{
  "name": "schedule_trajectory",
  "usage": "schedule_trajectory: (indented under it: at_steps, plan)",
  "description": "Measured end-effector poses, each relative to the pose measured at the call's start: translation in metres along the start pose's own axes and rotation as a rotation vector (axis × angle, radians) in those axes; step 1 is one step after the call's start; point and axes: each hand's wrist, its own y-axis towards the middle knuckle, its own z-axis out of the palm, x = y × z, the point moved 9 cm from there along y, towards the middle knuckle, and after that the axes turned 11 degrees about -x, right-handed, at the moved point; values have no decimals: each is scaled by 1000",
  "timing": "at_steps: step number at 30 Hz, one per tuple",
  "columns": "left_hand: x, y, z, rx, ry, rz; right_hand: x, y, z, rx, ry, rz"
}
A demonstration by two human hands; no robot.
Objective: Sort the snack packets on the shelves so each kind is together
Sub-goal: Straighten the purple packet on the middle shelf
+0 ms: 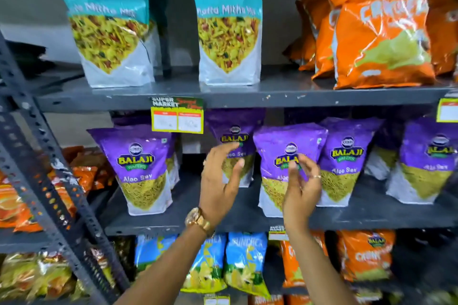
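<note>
Head view: a dark metal shelving unit (247,96) with three shelves of snack packets in sight.
Left hand (219,181): raised before the middle shelf, fingers spread and loosely curved, holding nothing; a gold watch (197,220) on the wrist.
Right hand (301,188): just in front of a purple packet, fingers half curled, empty as far as I can tell; whether it touches the packet is unclear. A ring shows on one finger.
Top shelf: two teal Khatta Mitha Mix packets (109,20) upright side by side on the left; a group of orange crisp packets (379,32) leaning together on the right, at least three, the ones behind too hidden to count.
Middle shelf: purple Aloo Sev packets (142,171), five front faces plain to see, with more partly hidden behind; no other kind among them.
Bottom shelf: blue packets (245,262), about three, next to orange packets (364,255) at the right, at least two.
Side rack, left: orange and yellowish packets (32,272), blurred, not countable.
Price tags: a yellow-edged shelf label (177,119) hangs at the middle shelf edge.
Progress: judged from how things lie, each visible group holds one kind, so most of the sorting here looks done.
Left to do: likely straightening the purple row; orange packets sit on both top and bottom shelves, which may still need bringing together.
</note>
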Motion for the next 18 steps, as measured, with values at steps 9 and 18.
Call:
schedule_trajectory:
  at_steps: [9,18]
  plan:
    - [174,-148,144,308,-149,-834,-183,-2,-51,241,-303,433]
    - [160,-129,134,370,-75,-805,-165,-5,-36,383,-255,473]
